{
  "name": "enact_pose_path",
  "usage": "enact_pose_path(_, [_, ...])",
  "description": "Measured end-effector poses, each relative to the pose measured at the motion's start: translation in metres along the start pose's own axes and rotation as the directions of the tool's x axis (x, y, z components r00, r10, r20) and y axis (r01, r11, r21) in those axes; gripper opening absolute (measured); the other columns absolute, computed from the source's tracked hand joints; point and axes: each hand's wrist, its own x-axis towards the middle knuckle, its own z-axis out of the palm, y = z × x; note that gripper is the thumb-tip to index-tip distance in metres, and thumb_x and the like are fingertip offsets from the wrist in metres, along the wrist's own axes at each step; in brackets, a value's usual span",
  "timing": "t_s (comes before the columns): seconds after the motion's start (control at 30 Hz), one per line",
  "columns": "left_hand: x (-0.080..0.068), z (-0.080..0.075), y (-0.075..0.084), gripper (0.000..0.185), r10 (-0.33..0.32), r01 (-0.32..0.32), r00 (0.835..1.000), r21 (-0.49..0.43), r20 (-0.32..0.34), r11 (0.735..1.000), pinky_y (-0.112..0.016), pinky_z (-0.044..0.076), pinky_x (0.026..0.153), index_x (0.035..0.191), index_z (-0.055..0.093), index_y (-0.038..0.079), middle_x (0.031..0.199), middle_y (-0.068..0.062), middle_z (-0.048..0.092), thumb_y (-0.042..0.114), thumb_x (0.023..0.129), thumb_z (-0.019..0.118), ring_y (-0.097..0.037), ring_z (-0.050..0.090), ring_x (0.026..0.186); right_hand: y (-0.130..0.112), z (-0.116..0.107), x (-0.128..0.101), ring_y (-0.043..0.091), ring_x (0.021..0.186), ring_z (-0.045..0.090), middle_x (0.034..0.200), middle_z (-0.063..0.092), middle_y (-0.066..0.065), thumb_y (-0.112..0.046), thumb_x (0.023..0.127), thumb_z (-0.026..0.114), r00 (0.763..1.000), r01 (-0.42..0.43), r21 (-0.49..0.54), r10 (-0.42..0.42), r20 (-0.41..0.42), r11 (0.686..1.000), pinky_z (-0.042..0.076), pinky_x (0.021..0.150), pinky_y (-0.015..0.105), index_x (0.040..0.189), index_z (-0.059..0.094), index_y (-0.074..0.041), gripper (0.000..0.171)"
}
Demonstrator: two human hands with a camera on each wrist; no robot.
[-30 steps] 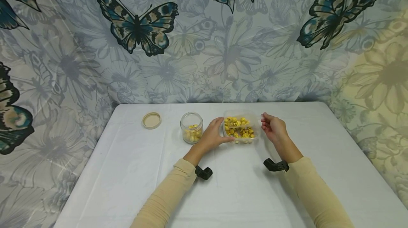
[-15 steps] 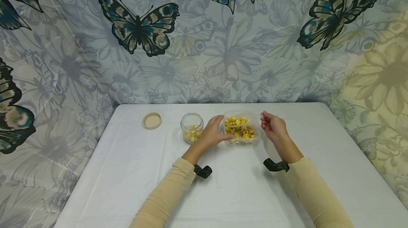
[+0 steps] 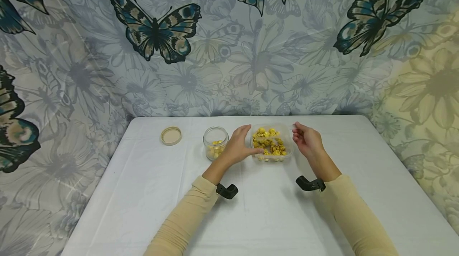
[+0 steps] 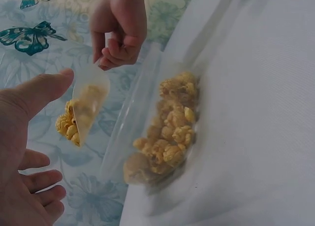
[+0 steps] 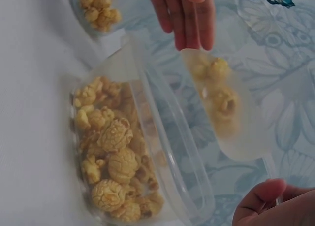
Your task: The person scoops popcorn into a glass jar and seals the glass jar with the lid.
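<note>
At frame centre on the white desk, the left hand, fingers straight, steadies the clear plastic tub of yellow popcorn so the right hand, pinching a translucent scoop, can lift popcorn out.

Backdrop is a big draped fabric sheet covering the whole wall, pale grey-blue with faded flower prints and large teal-and-black butterflies scattered across it. The right side of the fabric picks up a warm yellowish tint. In front sits a desk with rounded back corners, covered in a plain white cloth showing faint creases. Lighting is soft and even.
</note>
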Motion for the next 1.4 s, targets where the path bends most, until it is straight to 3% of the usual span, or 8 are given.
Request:
enact_pose_path(0.87, [-0.012, -0.031, 0.008, 0.096, 0.023, -0.027, 0.996, -0.035, -0.087, 0.999, -0.053, 0.032, 0.116, 0.154, 0.028, 0.012, 0.160, -0.009, 0.027, 0.047, 0.079, 0.078, -0.031, 0.025, 0.148, -0.003, 0.022, -0.005, 0.011, 0.055, 0.051, 0.063, 0.059, 0.004, -0.010, 0.100, 0.053, 0.999, 0.023, 0.047, -0.025, 0.036, 0.999, 0.046, 0.050, 0.019, 0.084, 0.063, -0.006, 0.019])
enact_pose_path(1.17, [-0.016, -0.038, 0.003, 0.095, 0.009, -0.015, 0.991, -0.040, -0.135, 0.999, -0.052, 0.032, 0.117, 0.154, 0.028, 0.012, 0.159, -0.008, 0.027, 0.046, 0.080, 0.078, -0.029, 0.025, 0.148, 0.000, 0.029, -0.006, 0.011, 0.055, 0.052, 0.063, 0.061, 0.003, -0.010, 0.101, 0.050, 0.995, 0.038, 0.031, -0.041, 0.095, 0.999, 0.045, 0.051, 0.018, 0.079, 0.064, -0.007, 0.026])
enact_pose_path(1.4, [-0.020, -0.046, -0.005, 0.095, 0.016, -0.017, 0.986, 0.001, -0.168, 1.000, -0.055, 0.033, 0.115, 0.154, 0.028, 0.012, 0.159, -0.008, 0.026, 0.048, 0.081, 0.076, -0.030, 0.024, 0.148, 0.003, 0.036, -0.007, 0.011, 0.057, 0.053, 0.064, 0.061, 0.003, -0.010, 0.100, 0.052, 0.993, 0.051, 0.037, -0.055, 0.106, 0.998, 0.046, 0.053, 0.018, 0.083, 0.064, -0.006, 0.021])
